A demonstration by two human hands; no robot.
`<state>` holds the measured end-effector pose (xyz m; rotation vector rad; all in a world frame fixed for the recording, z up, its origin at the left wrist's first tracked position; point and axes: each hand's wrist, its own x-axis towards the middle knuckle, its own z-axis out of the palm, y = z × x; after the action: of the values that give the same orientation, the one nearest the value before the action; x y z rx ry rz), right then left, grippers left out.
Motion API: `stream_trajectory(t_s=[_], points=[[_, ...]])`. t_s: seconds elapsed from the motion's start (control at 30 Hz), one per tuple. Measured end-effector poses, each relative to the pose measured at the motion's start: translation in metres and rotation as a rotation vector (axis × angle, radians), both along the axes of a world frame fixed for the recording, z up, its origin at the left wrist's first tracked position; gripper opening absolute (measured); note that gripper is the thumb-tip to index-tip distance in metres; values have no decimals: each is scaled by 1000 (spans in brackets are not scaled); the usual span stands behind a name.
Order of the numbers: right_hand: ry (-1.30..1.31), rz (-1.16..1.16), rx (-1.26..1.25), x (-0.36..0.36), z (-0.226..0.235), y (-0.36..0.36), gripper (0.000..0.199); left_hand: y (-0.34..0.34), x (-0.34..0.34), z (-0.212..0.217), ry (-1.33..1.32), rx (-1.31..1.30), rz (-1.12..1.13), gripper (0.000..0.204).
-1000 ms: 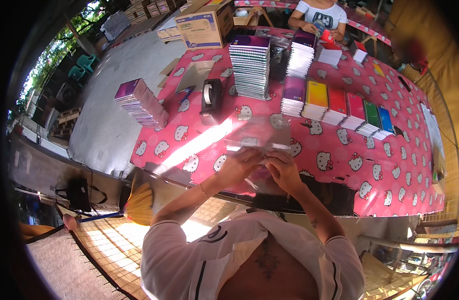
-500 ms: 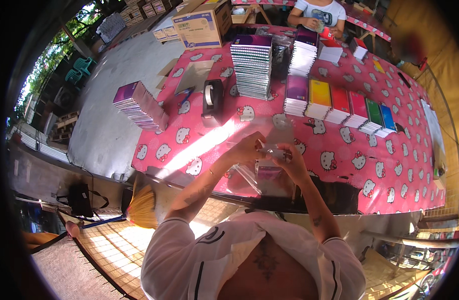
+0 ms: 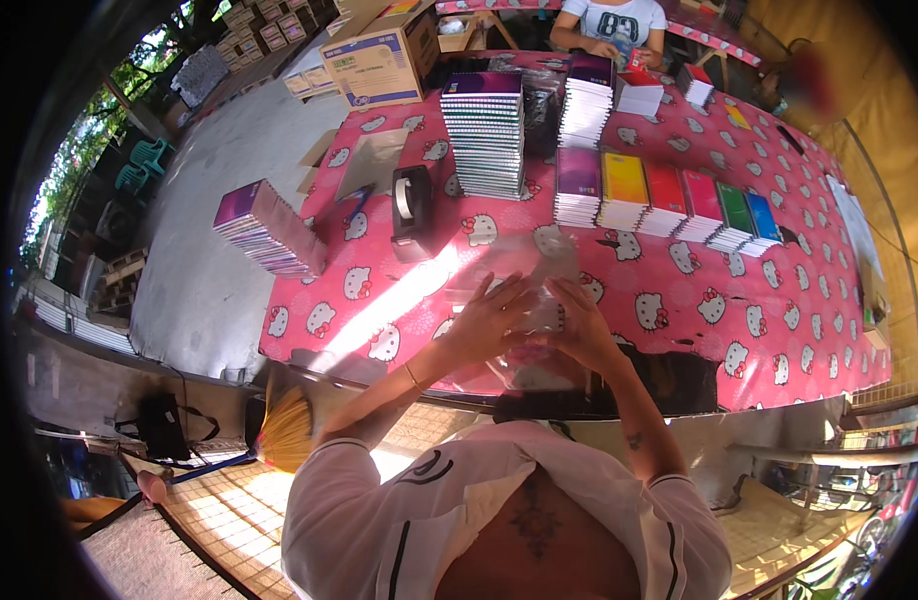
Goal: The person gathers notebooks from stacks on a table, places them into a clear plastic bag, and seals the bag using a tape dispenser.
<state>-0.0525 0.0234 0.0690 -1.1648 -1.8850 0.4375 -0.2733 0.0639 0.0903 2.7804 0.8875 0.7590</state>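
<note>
My left hand (image 3: 494,320) lies palm down with its fingers stretched out, over clear plastic (image 3: 529,376) at the front of the pink-covered table. Close to its right, my right hand (image 3: 582,328) also rests on the plastic, fingers extended and slightly bent. What lies under the plastic is mostly covered by my hands and glare; a pinkish-purple patch shows between them. Beyond my left hand stands a black tape dispenser (image 3: 413,215) with a pale roll. A row of spiral notebook stacks, with a purple one (image 3: 578,180) at its left end, stands past my right hand.
A tall notebook stack (image 3: 486,135) stands behind the dispenser. Another stack (image 3: 264,228) leans at the table's left edge. A cardboard box (image 3: 384,65) sits at the far left corner. Across the table, a person (image 3: 611,35) handles something near a red notebook. A broom (image 3: 287,430) stands below left.
My fingers, which were pinched together over the plastic with a purple notebook showing below, have spread and flattened down onto it. The whole view has shifted slightly.
</note>
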Motion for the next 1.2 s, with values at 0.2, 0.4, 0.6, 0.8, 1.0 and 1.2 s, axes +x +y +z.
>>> stream_trajectory(t_s=[0.2, 0.4, 0.6, 0.8, 1.0, 1.2], points=[[-181, 64, 119, 3, 5, -12, 41, -13, -9, -23, -114, -143, -51, 31], [-85, 48, 83, 0, -2, -9, 39, 13, 1, 6, -203, -383, -38, 13], [27, -106, -66, -16, 19, -13, 53, 6, 16, -2, -80, -240, 170, 15], [319, -20, -373, -3, -16, 2, 49, 13, 29, 12, -120, -180, 258, 24], [841, -45, -641, -12, -41, 4, 44, 66, -6, -58, -543, -844, 273, 47], [806, -24, -610, -13, -32, 1, 38, 138, -134, -67, -792, -646, 924, 34]])
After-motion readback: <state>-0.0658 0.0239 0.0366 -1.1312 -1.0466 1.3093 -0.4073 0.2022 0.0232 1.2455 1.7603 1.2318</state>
